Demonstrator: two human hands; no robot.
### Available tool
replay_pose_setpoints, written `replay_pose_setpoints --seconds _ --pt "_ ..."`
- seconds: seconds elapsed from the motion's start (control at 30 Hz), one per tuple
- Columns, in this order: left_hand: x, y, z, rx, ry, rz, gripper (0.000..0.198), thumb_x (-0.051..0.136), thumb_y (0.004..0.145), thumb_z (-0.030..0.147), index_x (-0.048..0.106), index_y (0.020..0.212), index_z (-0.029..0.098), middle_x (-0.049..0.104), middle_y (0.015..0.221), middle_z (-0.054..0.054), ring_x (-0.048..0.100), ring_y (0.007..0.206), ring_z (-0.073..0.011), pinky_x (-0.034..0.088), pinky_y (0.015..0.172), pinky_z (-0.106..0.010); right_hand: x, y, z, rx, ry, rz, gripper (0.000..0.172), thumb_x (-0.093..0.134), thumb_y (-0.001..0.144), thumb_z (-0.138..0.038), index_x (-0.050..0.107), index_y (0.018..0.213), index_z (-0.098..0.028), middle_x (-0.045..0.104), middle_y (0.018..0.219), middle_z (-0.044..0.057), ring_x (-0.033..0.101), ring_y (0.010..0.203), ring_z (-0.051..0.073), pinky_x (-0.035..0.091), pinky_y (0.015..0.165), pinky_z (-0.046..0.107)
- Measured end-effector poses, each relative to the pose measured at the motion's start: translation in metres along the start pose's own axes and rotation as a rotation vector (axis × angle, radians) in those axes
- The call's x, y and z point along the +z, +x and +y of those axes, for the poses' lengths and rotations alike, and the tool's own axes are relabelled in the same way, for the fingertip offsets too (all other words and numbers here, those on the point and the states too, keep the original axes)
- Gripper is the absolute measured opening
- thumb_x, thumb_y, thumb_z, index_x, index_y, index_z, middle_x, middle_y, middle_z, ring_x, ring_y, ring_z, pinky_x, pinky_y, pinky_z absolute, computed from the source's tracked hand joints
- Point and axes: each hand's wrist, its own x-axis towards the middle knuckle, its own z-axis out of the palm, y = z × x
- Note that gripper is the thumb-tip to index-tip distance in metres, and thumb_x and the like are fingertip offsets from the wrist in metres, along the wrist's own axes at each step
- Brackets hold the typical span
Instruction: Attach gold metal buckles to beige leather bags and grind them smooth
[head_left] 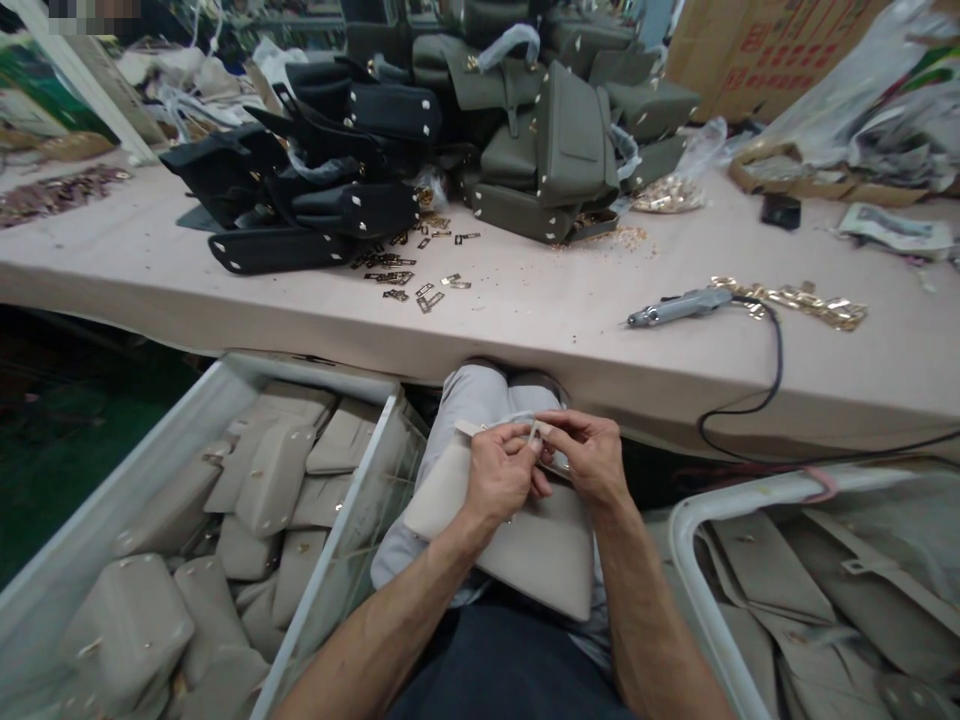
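A beige handbag (544, 550) lies across my lap, its flat panel facing up. My left hand (499, 475) is closed over its upper edge, thumb and fingers pinching a narrow light strap end (535, 432) of the bag. From the other side my right hand (592, 455) pinches the same spot, fingertips touching those of the left. A small glint of metal shows by the right fingers. My fingers hide most of what lies between them.
At left, a plastic crate (330, 545) holds several beige handbags; another crate (686, 525) at right holds beige bag pieces. On the table (525, 315) are black bags (315, 210), olive bags (577, 140), loose metal plates (390, 265), gold hardware (817, 303) and a corded electric screwdriver (679, 307).
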Motion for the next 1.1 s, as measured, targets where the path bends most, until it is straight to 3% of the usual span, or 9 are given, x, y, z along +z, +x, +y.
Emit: replay_pose_setpoints --seconds 0.27,0.43,0.63,0.93,1.1 --pt "0.000 0.001 -0.004 -0.009 -0.003 -0.003 0.050 0.078 0.080 0.041 0.061 0.115 0.008 0.076 0.073 -0.006 0.065 0.040 -0.0163 0.052 0.036 -0.023 0.002 -0.001 -0.008 -0.025 0.019 0.029 0.023 0.084 0.074 -0.034 0.084 0.091 -0.018 0.075 0.080 0.006 0.064 0.057 0.016 0.053 0.055 0.027" --pt "0.000 0.000 -0.006 -0.009 -0.002 0.004 0.049 0.078 0.081 0.040 0.060 0.114 0.008 0.076 0.074 -0.006 0.064 0.039 -0.0159 0.051 0.035 -0.022 0.002 -0.001 -0.009 -0.006 -0.003 -0.028 0.024 0.082 0.078 -0.036 0.082 0.092 -0.016 0.072 0.071 0.005 0.063 0.056 0.016 0.054 0.054 0.026" --pt "0.001 -0.003 -0.009 -0.023 -0.010 -0.025 0.055 0.079 0.081 0.043 0.060 0.118 0.007 0.075 0.073 -0.006 0.065 0.040 -0.0159 0.052 0.037 -0.023 0.010 -0.002 -0.011 0.029 -0.014 0.085 0.022 0.084 0.072 -0.037 0.080 0.078 -0.015 0.067 0.062 0.003 0.058 0.051 0.015 0.044 0.043 0.022" --pt "-0.003 0.001 -0.007 -0.027 -0.088 -0.055 0.057 0.081 0.077 0.038 0.060 0.120 0.007 0.078 0.083 -0.011 0.072 0.050 -0.0201 0.060 0.046 -0.027 0.002 0.007 0.015 0.086 0.132 0.060 0.026 0.090 0.071 -0.035 0.083 0.086 -0.014 0.068 0.062 0.004 0.054 0.049 0.013 0.045 0.048 0.025" --pt "-0.005 0.003 -0.008 -0.032 -0.084 -0.049 0.055 0.076 0.077 0.028 0.058 0.123 0.006 0.077 0.078 -0.009 0.071 0.047 -0.0201 0.058 0.044 -0.026 0.002 0.008 0.019 0.124 0.215 0.058 0.028 0.093 0.068 -0.033 0.083 0.085 -0.013 0.067 0.063 0.005 0.053 0.051 0.013 0.044 0.047 0.025"
